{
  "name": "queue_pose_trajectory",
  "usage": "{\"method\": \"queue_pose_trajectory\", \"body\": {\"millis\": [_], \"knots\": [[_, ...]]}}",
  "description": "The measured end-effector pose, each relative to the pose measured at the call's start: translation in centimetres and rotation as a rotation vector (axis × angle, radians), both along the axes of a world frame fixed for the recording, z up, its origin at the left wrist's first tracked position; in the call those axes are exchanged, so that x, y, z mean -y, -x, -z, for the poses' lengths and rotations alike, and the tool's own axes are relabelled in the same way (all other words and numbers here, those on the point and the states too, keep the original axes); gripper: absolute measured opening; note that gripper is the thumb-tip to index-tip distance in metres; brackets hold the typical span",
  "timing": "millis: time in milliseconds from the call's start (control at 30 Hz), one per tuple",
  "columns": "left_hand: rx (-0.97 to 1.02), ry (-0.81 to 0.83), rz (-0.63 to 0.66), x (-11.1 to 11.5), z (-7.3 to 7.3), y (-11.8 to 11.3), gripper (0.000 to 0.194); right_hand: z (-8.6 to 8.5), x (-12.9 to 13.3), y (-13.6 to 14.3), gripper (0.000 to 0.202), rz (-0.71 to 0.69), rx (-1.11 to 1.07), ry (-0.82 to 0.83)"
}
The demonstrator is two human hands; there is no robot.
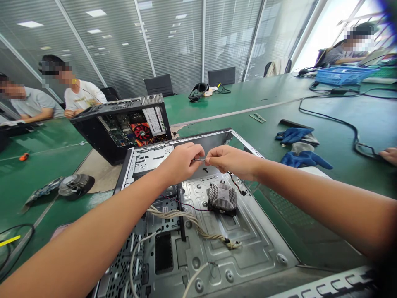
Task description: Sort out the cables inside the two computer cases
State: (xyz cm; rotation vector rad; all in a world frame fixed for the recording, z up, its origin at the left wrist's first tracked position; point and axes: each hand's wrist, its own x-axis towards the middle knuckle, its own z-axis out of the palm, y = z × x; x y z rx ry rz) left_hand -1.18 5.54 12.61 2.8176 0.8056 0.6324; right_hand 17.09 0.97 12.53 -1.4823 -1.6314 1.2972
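Right now, I am watching a person's two bare hands working above an open, silver-grey metal computer case (260,244). The left hand (187,162) is pinching one end of a short, thin, greyish wire-like strand (199,160), thumb pressing against curled fingers. The right hand (231,161) is pinching its other end, thumb and forefinger pressed together. The strand is spanning the small gap between them, over the case's far part; its exact make is too small to tell.

Below, a square, silver-finned metal heatsink (221,196) is resting on the case floor. Nearer the camera, a twisted beige cable bundle (198,225) is lying across the metal. Beyond the left hand, a black computer tower with a red fan (124,130) is standing on the green table (279,101). Blue-and-grey fabric gloves (305,159) are lying to the right.
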Motion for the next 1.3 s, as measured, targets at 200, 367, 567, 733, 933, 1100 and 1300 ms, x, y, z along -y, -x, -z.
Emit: {"method": "queue_pose_trajectory", "body": {"millis": [200,367,567,733,933,1100,1300], "knots": [[-0.035,0.005,0.017,-0.18,0.13,0.09,0.014,0.34,-0.15,-0.23,0.014,-0.049,-0.023,0.034],[-0.064,0.038,-0.040,-0.11,0.14,-0.09,0.017,0.35,-0.13,-0.28,0.013,-0.037,0.040,-0.035],[-0.053,0.085,-0.066,-0.06,0.12,-0.38,0.018,0.08,-0.02,-0.21,0.016,-0.059,0.141,-0.173],[-0.061,0.083,-0.047,-0.27,0.26,-0.34,0.020,-0.15,0.12,-0.08,0.014,-0.037,0.118,-0.157],[-0.089,0.031,-0.035,-0.57,0.56,-0.09,0.023,0.04,-0.08,-0.15,0.008,-0.010,-0.017,-0.056],[-0.050,-0.055,-0.021,-0.25,0.51,0.07,0.016,0.17,-0.22,-0.14,0.011,0.032,-0.173,0.009],[-0.044,-0.070,-0.038,0.08,0.26,-0.06,0.018,-0.07,-0.05,-0.04,0.015,0.016,-0.205,0.049]]}}
